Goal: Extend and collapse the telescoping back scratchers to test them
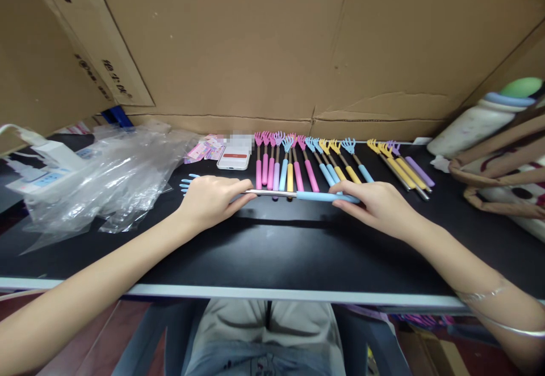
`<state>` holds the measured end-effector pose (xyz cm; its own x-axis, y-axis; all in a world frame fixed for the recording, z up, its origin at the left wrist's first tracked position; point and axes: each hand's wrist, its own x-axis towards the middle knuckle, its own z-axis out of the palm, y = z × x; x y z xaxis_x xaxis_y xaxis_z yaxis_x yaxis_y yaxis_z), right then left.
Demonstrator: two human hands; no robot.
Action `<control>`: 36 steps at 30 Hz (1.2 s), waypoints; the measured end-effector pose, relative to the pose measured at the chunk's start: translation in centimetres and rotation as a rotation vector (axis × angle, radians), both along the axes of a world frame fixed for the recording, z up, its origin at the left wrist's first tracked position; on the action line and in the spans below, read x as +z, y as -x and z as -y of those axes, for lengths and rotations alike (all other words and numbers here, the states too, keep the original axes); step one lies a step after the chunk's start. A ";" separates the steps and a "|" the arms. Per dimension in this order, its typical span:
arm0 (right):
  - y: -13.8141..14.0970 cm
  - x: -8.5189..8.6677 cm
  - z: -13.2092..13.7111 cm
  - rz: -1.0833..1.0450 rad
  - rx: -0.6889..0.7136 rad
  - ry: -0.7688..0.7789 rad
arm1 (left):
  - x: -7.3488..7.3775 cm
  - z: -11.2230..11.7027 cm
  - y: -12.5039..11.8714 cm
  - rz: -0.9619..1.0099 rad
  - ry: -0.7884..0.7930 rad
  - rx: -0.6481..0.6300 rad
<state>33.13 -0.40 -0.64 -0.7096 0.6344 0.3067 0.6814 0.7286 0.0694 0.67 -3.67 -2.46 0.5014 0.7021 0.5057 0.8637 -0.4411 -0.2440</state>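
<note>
A blue back scratcher (317,196) with a metal shaft is held level between both hands, just over the black tabletop. My left hand (213,199) is closed around its claw end, and the blue claw tips stick out to the left. My right hand (374,203) pinches the far end of the blue handle. Behind it lies a row of back scratchers (298,174) in pink, purple, blue and yellow, claws towards the back. Right of the row are a few yellow ones (400,166) with bare metal shafts, plus a loose purple handle (419,171).
Clear plastic bags (128,166) and a white power strip (46,180) cover the left side. A phone (234,158) lies beside small pink cards (205,149). A pale bottle (477,123) and a brown-handled bag (506,166) stand right. Cardboard (255,46) walls the back.
</note>
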 end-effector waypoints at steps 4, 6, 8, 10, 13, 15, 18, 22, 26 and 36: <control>0.0 0.0 0.0 -0.006 -0.017 0.014 | -0.1 0.1 -0.1 0.001 -0.014 0.005; -0.1 0.0 0.0 -0.010 -0.031 0.025 | -0.1 0.1 -0.2 -0.002 -0.006 0.012; -0.1 0.0 0.0 -0.017 -0.042 0.025 | 0.0 0.2 -0.2 -0.006 0.006 0.022; -0.1 0.0 0.0 -0.032 -0.049 0.015 | 0.0 0.2 -0.2 -0.007 0.012 0.032; 0.0 0.0 0.0 -0.062 -0.070 0.006 | 0.1 0.2 -0.2 0.003 0.011 0.045; 0.0 0.0 0.0 -0.088 -0.093 0.010 | 0.1 0.2 -0.2 0.011 0.011 0.060; 0.0 0.1 0.0 -0.132 -0.134 -0.007 | 0.2 0.3 -0.4 0.023 0.014 0.101; -0.1 0.2 0.0 -0.174 -0.181 -0.045 | 0.3 0.5 -0.5 0.038 0.025 0.135; -0.1 0.2 0.0 -0.194 -0.207 -0.044 | 0.4 0.5 -0.5 0.038 0.032 0.167; -0.6 -0.3 -0.6 -0.269 -0.103 0.124 | 0.2 0.3 -0.2 0.009 0.036 0.196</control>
